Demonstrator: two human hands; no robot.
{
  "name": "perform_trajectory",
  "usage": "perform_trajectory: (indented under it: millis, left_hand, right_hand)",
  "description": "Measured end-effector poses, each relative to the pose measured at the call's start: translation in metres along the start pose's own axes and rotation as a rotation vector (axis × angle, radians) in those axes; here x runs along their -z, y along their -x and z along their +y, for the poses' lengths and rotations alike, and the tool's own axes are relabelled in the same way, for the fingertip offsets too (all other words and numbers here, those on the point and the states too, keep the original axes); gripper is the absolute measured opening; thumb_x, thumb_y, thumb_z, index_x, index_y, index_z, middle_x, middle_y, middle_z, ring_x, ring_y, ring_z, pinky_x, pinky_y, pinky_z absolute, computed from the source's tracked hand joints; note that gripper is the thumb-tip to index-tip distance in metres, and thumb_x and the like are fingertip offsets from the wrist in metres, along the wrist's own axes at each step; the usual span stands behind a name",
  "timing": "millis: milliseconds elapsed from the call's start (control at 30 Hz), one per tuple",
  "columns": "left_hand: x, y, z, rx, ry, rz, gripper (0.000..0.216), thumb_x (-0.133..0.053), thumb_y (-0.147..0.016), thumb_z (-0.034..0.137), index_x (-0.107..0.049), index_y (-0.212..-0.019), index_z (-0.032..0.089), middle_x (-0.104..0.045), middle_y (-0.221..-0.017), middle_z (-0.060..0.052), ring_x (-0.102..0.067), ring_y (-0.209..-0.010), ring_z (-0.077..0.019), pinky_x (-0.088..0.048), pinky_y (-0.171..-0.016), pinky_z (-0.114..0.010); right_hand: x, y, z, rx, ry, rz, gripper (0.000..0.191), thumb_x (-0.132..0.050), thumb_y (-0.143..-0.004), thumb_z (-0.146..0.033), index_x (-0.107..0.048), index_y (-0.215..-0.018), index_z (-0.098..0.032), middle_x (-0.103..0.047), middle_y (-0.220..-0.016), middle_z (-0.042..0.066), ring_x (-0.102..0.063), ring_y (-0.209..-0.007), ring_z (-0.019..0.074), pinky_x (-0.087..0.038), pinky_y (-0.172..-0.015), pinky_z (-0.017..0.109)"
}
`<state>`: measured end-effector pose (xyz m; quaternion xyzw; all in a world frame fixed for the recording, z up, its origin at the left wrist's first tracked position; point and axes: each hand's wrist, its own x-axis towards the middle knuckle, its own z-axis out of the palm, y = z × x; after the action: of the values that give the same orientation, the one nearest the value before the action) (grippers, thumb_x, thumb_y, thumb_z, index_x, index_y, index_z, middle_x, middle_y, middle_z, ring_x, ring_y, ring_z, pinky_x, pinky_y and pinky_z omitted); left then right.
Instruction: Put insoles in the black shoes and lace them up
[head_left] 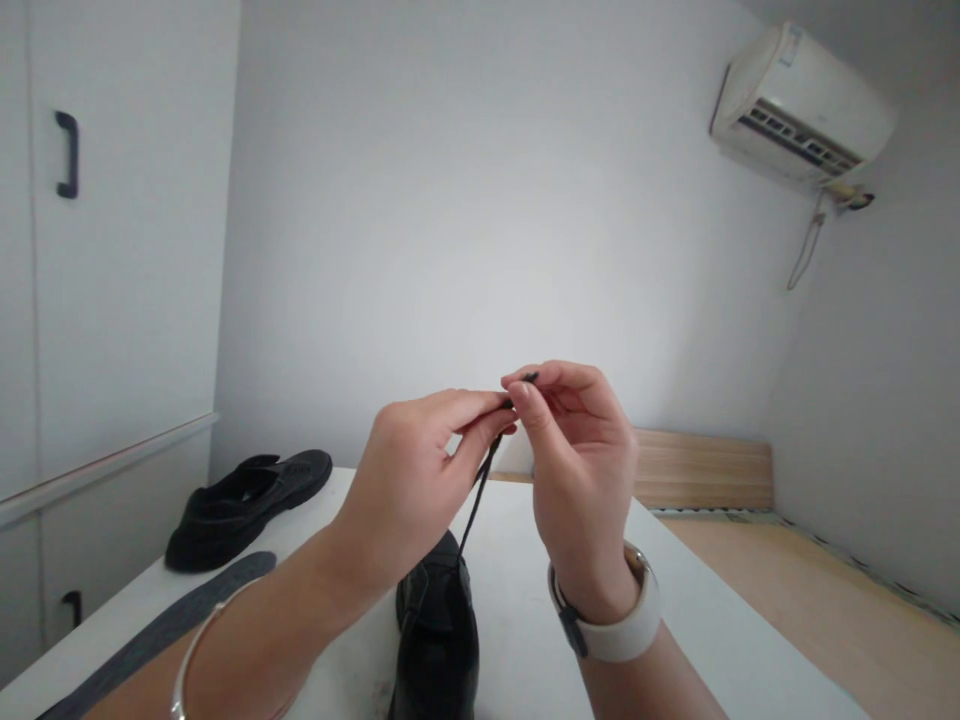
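A black shoelace (475, 508) rises from a black shoe (437, 650) that stands on the white table below my hands. Its upper part is pinched between the thumb and fingers of my left hand (431, 460). Close beside those fingertips, my right hand (581, 450) pinches the lace's end, and a dark tip shows above its thumb. The fingertips of both hands nearly touch. My left forearm hides part of the shoe's left side.
On the white table (510, 600), a second black shoe (247, 505) lies at the far left. A dark grey insole (172, 625) is in front of it, partly behind my left forearm. A wooden board (705, 468) stands beyond the table at right.
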<state>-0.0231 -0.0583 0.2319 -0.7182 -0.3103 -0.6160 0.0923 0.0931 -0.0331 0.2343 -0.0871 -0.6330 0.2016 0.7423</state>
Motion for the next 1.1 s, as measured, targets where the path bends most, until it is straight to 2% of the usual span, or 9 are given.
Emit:
perform_trajectory:
  millis: [167,267,333,400,533,700,800,933,1100]
  left_hand:
    - [0.009,0.0,-0.01,0.28,0.392,-0.042,0.019,-0.06,-0.09,0.033,-0.072,-0.085,0.019,-0.072,-0.079,-0.002,-0.068,-0.077,-0.0186,-0.055,-0.075,-0.03]
    - [0.021,0.006,-0.037,0.465,0.687,0.105,0.017,-0.063,-0.088,0.032,-0.067,-0.082,0.016,-0.063,-0.073,-0.001,-0.061,-0.064,-0.0132,-0.053,-0.061,-0.025]
    - [0.035,0.016,-0.062,0.561,0.774,0.232,0.014,-0.065,-0.086,0.028,-0.066,-0.081,0.014,-0.052,-0.066,0.003,-0.047,-0.052,-0.0061,-0.04,-0.046,-0.016]
    - [0.051,0.032,-0.089,0.604,0.729,0.335,0.012,-0.066,-0.087,0.026,-0.065,-0.083,0.015,-0.039,-0.059,0.006,-0.034,-0.047,-0.0042,-0.029,-0.04,-0.014]
    - [0.077,0.073,-0.128,0.73,0.534,0.453,0.016,-0.065,-0.089,0.034,-0.064,-0.085,0.018,-0.026,-0.055,0.007,-0.024,-0.046,-0.0067,-0.022,-0.036,-0.018]
    - [0.086,0.115,-0.153,0.832,0.22,0.619,0.014,-0.064,-0.088,0.037,-0.065,-0.084,0.025,-0.035,-0.053,0.006,-0.03,-0.045,-0.0085,-0.022,-0.038,-0.02]
    - [0.079,0.126,-0.167,0.659,-0.145,0.426,0.016,-0.054,-0.092,0.039,-0.068,-0.093,0.031,-0.058,-0.074,0.004,-0.052,-0.063,-0.0157,-0.035,-0.048,-0.026]
    - [0.049,0.13,-0.179,0.38,-0.539,-0.045,0.026,-0.049,-0.092,0.037,-0.07,-0.105,0.028,-0.068,-0.087,-0.004,-0.06,-0.083,-0.0268,-0.045,-0.07,-0.037]
    - [0.002,0.148,-0.168,0.321,-0.328,-0.372,0.024,-0.052,-0.091,0.035,-0.074,-0.088,0.024,-0.065,-0.077,-0.004,-0.06,-0.076,-0.0214,-0.046,-0.071,-0.032]
  right_hand:
    - [0.023,0.009,0.018,-0.174,-0.211,0.023,0.012,-0.075,-0.08,-0.018,-0.065,-0.085,-0.021,-0.065,-0.082,-0.003,-0.063,-0.078,0.0104,-0.05,-0.075,0.024]
    - [0.055,0.014,0.036,-0.301,-0.261,0.123,0.017,-0.078,-0.078,-0.027,-0.063,-0.081,-0.02,-0.061,-0.077,-0.004,-0.061,-0.071,0.0093,-0.05,-0.07,0.022]
    - [0.088,0.02,0.053,-0.405,-0.284,0.201,0.023,-0.079,-0.076,-0.033,-0.063,-0.083,-0.019,-0.057,-0.076,-0.004,-0.052,-0.058,0.0055,-0.043,-0.052,0.017]
    - [0.128,0.031,0.074,-0.446,-0.211,0.324,0.028,-0.082,-0.072,-0.035,-0.063,-0.08,-0.017,-0.055,-0.074,-0.004,-0.036,-0.048,0.0022,-0.028,-0.04,0.014]
    - [0.198,0.066,0.113,-0.435,0.088,0.495,0.036,-0.086,-0.064,-0.041,-0.063,-0.075,-0.015,-0.054,-0.07,-0.003,-0.03,-0.045,0.0029,-0.023,-0.037,0.018]
    - [0.226,0.097,0.134,-0.482,0.348,0.575,0.041,-0.082,-0.066,-0.049,-0.065,-0.082,-0.015,-0.056,-0.067,-0.002,-0.036,-0.044,0.0053,-0.026,-0.039,0.02]
    - [0.211,0.092,0.136,-0.503,0.453,0.443,0.041,-0.079,-0.068,-0.05,-0.066,-0.085,-0.015,-0.059,-0.066,-0.001,-0.041,-0.047,0.0085,-0.031,-0.042,0.022]
    - [0.164,0.087,0.138,-0.608,0.343,0.014,0.035,-0.074,-0.073,-0.048,-0.066,-0.083,-0.016,-0.06,-0.066,0.0,-0.047,-0.049,0.0111,-0.037,-0.046,0.025]
    - [0.113,0.112,0.138,-0.682,0.319,-0.467,0.015,-0.063,-0.082,-0.031,-0.067,-0.083,-0.016,-0.066,-0.071,0.002,-0.059,-0.065,0.0165,-0.047,-0.064,0.03]
